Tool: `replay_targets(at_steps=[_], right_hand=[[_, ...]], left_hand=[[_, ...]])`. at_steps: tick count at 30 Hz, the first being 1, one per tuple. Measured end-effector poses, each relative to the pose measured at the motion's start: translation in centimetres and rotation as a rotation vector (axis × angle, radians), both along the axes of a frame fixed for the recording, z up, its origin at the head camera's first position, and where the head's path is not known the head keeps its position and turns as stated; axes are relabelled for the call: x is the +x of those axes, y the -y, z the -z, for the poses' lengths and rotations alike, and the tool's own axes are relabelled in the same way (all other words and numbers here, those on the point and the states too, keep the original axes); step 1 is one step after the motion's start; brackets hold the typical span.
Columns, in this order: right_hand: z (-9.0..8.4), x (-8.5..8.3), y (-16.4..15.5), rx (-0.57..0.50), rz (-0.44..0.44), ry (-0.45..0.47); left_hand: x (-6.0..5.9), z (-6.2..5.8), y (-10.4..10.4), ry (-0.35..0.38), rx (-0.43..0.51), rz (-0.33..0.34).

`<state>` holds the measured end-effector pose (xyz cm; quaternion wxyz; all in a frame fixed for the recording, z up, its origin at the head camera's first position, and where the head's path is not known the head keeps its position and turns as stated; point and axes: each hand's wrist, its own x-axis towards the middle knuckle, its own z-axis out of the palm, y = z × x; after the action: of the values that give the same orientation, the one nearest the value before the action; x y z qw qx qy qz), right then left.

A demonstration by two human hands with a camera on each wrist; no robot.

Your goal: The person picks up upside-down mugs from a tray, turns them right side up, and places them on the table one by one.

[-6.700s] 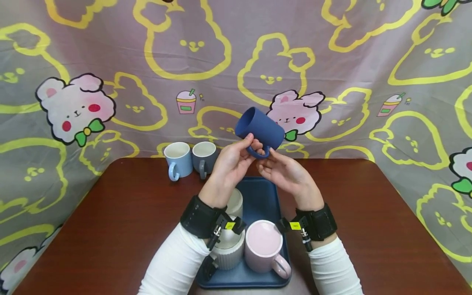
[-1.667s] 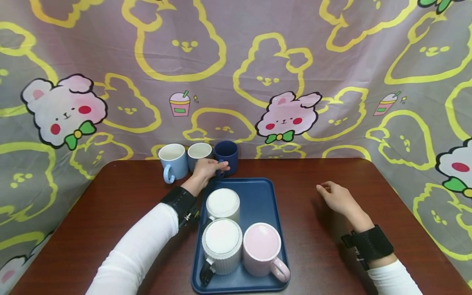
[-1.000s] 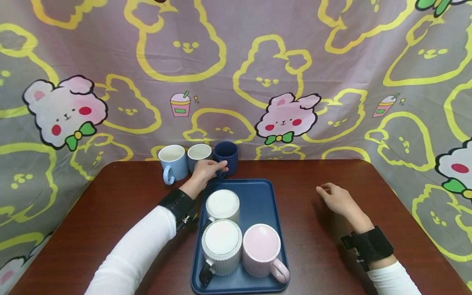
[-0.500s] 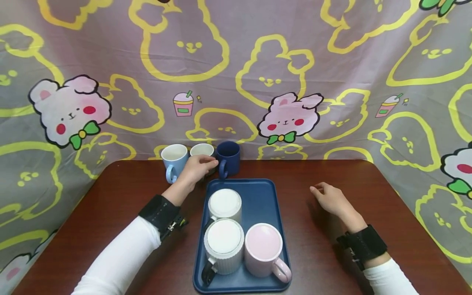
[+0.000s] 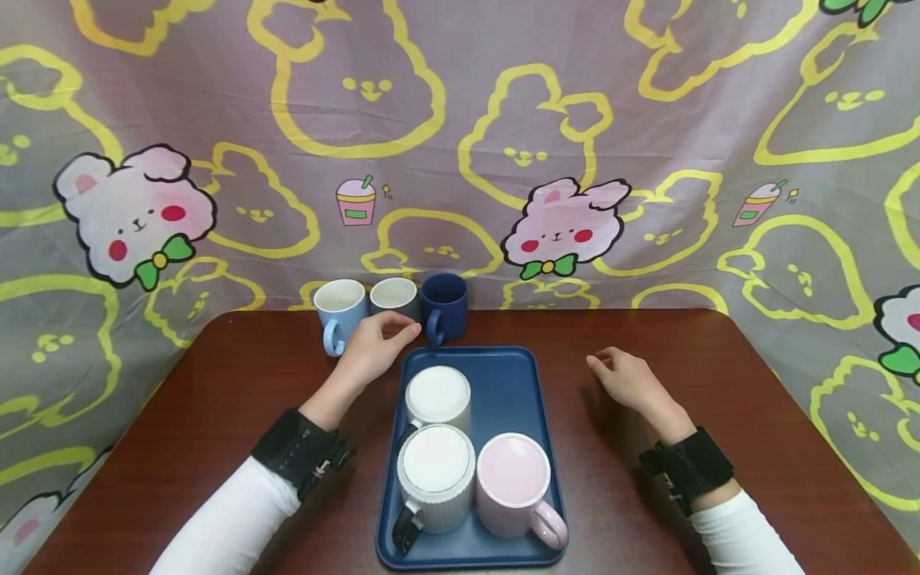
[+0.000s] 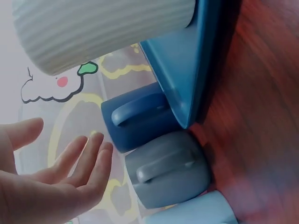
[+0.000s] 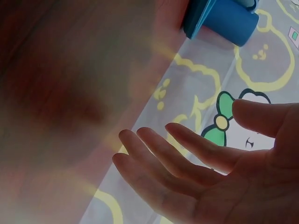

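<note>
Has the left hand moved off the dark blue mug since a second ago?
Yes. The left hand has drawn back toward the person, off the dark blue mug, and now hangs open beside the tray's far left corner.

2 white long sleeves, a black wrist strap with small metal fittings on each arm.

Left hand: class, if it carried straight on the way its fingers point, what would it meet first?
Probably the grey mug, just beyond the left hand; the dark blue mug stands close beside it, and depth is hard to judge.
</note>
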<state>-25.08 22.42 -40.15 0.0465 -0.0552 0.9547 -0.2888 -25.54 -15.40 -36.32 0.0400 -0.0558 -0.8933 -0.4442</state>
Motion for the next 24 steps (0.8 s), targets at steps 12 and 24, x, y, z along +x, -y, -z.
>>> replay_targets(at_steps=[12, 24], right_hand=[[-0.1, -0.3, 1.0, -0.009, -0.016, -0.021], [0.0, -0.6, 2.3, -0.013, -0.031, -0.016]], left_hand=[[2.6, 0.2, 0.6, -0.043, -0.046, 0.004], [5.0, 1.4, 1.6, 0.006, -0.039, 0.011]])
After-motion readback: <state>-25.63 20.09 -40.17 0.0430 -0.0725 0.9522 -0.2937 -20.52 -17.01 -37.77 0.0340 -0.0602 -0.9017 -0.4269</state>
